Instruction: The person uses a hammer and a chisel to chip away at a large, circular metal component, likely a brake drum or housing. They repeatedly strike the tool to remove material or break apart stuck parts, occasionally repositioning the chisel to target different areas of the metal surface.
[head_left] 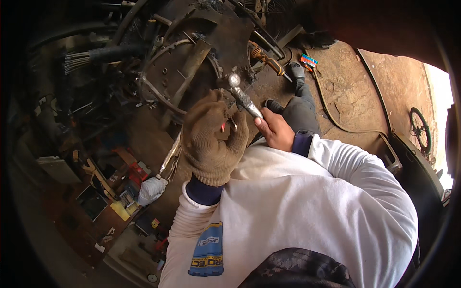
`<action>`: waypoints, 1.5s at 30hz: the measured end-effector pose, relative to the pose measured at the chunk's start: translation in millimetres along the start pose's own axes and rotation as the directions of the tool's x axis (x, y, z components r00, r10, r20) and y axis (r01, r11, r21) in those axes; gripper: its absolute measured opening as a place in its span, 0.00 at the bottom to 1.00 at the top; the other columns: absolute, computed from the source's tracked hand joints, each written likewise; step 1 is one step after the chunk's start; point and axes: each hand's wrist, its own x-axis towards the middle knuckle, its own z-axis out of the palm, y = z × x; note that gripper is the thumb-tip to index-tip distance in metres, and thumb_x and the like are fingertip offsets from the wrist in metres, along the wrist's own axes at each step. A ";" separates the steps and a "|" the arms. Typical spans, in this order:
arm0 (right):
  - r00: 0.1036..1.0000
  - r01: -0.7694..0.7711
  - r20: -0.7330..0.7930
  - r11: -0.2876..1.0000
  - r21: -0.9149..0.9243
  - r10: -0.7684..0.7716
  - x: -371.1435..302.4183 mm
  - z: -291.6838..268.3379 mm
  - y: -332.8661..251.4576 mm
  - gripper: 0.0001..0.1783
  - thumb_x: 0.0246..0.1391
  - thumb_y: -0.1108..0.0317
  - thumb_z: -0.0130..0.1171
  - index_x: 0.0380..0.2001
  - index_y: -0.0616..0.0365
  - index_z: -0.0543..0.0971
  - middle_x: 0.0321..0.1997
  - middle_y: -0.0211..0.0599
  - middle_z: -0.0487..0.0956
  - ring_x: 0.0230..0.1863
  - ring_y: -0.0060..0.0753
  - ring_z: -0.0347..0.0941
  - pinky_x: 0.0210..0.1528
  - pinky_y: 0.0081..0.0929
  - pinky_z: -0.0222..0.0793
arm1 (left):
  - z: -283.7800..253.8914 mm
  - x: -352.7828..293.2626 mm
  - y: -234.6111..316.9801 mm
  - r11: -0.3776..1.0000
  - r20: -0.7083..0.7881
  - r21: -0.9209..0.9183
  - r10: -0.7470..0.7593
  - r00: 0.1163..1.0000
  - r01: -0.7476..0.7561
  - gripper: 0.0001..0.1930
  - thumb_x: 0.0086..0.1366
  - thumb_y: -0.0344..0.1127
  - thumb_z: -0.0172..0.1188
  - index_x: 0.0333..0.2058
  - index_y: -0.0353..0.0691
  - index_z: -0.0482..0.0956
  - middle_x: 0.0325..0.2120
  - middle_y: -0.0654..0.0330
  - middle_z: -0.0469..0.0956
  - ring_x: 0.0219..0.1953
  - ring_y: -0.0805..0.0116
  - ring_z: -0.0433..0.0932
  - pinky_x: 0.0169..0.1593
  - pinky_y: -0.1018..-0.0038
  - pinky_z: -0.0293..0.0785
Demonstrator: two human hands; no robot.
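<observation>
My right hand (pixel 277 129), bare, is closed around the handle of a metal hammer (pixel 246 102) with a rounded, shiny end. The hammer tilts up and to the left, its head beside the fingertips of my left hand. My left hand (pixel 207 139) wears a brown knit glove, its fingers curled and raised. A bit of red and a small bent metal piece (pixel 234 124) show between thumb and fingers; what they belong to is mostly hidden. Just beyond the glove sits a dark round metal frame (pixel 153 86) with a flat bar (pixel 192 72) across it.
A tool with an orange-yellow handle (pixel 267 60) lies past the hammer. A small blue and red box (pixel 309 61) and a long hose (pixel 331 115) lie on the floor. At left are a wire-ended bundle (pixel 77 62) and a cluttered wooden surface (pixel 53 204). A wheel (pixel 420 129) stands far right.
</observation>
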 end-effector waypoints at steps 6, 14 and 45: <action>0.993 0.096 -0.076 0.985 0.141 -0.086 -3.4 -7.5 -7.4 0.23 0.68 0.49 0.43 0.36 0.63 0.68 0.25 0.52 0.73 0.30 0.58 0.71 0.32 0.43 0.64 | -6.8 -0.3 2.9 0.998 0.049 0.071 -0.001 0.999 -0.003 0.15 0.51 0.26 0.70 0.37 0.31 0.77 0.36 0.47 0.80 0.41 0.52 0.81 0.43 0.64 0.79; 0.994 0.089 -0.054 0.994 -0.070 -0.093 4.9 -2.8 -4.3 0.23 0.68 0.49 0.44 0.35 0.62 0.67 0.22 0.53 0.72 0.27 0.62 0.70 0.30 0.47 0.63 | 3.2 -5.6 -4.3 0.999 -0.036 -0.043 -0.001 0.999 0.000 0.17 0.50 0.24 0.70 0.39 0.33 0.76 0.37 0.50 0.78 0.40 0.54 0.81 0.40 0.66 0.79; 0.995 0.060 -0.062 0.965 -0.255 -0.078 -0.9 -48.0 -33.4 0.18 0.65 0.55 0.50 0.36 0.62 0.68 0.24 0.57 0.74 0.31 0.66 0.72 0.33 0.54 0.63 | 14.2 -5.4 -1.8 0.998 -0.193 -0.006 0.055 0.980 -0.057 0.16 0.52 0.28 0.69 0.39 0.35 0.75 0.39 0.52 0.78 0.42 0.53 0.79 0.44 0.62 0.78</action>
